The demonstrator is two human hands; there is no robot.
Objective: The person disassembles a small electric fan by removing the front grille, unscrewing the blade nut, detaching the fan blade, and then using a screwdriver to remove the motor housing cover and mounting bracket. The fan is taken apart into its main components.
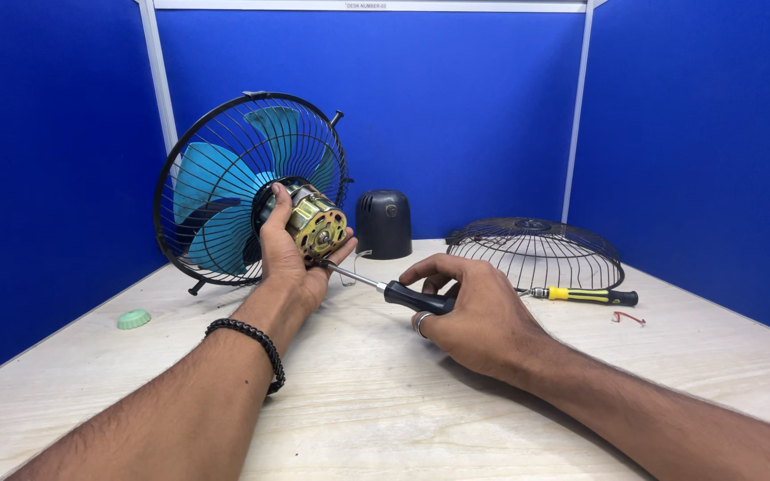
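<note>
Screwdriver [403,295] in our right hand [479,312] is the nearest tool to us: fingers are closed around its black handle, and its thin metal shaft runs up and left to the fan motor. A ring shows on one finger of that hand. Both our forearms reach in from the bottom edge over a pale wooden table [385,401].

Our left hand [289,254], with a black beaded bracelet [256,343] at the wrist, is clamped around the motor [315,223], a brass-coloured metal block at the back of the fan. We see the screwdriver tip meeting the motor's lower edge, just beside our left palm.

Past the motor, the fan [238,187] stands tilted on the table, its teal blades inside a round black wire guard.

Left of our arm, a small green cap [134,319] lies alone on the table. To the right, beyond our right hand, a second screwdriver [585,295] with a yellow and black handle lies flat, with a small red scrap of wire [630,317] near it.

Farther back, a loose wire guard [536,249] lies dome up, and a dark plastic motor cover [383,223] stands upright between it and the fan. Blue partition walls [456,107] close off the desk behind.
</note>
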